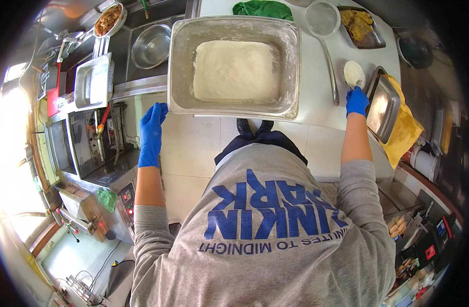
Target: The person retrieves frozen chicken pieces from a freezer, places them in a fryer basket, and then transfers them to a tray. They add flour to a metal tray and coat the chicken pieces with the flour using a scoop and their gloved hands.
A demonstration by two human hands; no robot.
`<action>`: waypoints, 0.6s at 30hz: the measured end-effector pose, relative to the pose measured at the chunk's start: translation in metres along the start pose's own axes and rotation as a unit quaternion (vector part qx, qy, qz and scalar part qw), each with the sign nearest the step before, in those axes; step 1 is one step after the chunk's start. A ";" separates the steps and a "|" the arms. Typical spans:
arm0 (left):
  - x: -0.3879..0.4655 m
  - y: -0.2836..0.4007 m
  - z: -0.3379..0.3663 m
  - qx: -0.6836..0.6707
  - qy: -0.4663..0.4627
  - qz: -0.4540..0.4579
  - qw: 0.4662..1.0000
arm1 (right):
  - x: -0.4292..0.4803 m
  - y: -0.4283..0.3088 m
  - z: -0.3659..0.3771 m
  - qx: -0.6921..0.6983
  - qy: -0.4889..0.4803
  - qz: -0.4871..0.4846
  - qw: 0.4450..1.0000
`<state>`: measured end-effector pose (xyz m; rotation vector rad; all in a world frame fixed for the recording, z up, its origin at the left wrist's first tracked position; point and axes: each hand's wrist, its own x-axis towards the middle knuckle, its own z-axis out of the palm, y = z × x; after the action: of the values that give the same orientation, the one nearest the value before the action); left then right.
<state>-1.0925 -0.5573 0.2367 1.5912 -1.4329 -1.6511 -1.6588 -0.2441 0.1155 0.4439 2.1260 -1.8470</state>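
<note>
A deep steel pan [234, 109] stands before me at the counter's edge, with a layer of white powder, like flour, [236, 71] on its bottom. My left hand [152, 132], in a blue glove, is at the pan's near left corner; whether its fingers grip the rim is unclear. At the right, my blue-gloved right hand [357, 101] is at the near side of a small round container of white powder [354, 73]. Its fingers seem closed around a utensil's handle, mostly hidden, whose metal end dips into the powder.
Between pan and right hand lies a long-handled strainer [322, 19]. A tray of yellow coated food [357, 28] is behind the container, a steel tray [382, 109] and yellow cloth [407, 122] right of it. Leftward are a steel bowl [152, 46], an empty steel pan [92, 82] and a food basket [110, 21].
</note>
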 end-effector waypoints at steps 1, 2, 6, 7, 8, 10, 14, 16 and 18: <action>-0.002 0.004 0.004 -0.008 0.000 0.002 1.000 | -0.007 -0.004 -0.002 0.021 -0.018 0.012 1.000; -0.004 0.006 0.008 -0.018 -0.002 0.004 1.000 | -0.018 -0.010 -0.003 0.057 -0.035 0.043 0.997; -0.012 0.006 0.018 -0.036 0.013 0.013 0.999 | -0.099 -0.050 -0.005 -0.202 -0.123 0.022 0.971; -0.012 0.005 0.019 -0.033 0.022 0.003 0.999 | -0.123 -0.058 0.001 -0.276 -0.136 0.015 0.951; -0.011 0.005 0.021 -0.031 0.017 0.004 0.999 | -0.146 -0.060 0.008 -0.273 -0.264 -0.012 0.925; -0.006 0.006 0.024 -0.023 0.007 0.013 1.000 | -0.182 -0.059 0.030 -0.268 -0.380 -0.053 0.884; -0.008 0.004 0.028 -0.003 0.007 0.033 0.999 | -0.228 -0.054 0.055 -0.350 -0.446 -0.207 0.797; -0.020 0.001 0.026 0.006 0.014 0.033 0.999 | -0.239 -0.053 0.061 -0.440 -0.405 -0.231 0.767; -0.033 0.001 0.020 0.026 0.011 -0.015 0.999 | -0.244 -0.055 0.064 -0.487 -0.400 -0.241 0.738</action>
<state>-1.1033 -0.5221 0.2488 1.6619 -1.4589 -1.6215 -1.4589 -0.3245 0.2569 -1.0265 2.1947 -0.5508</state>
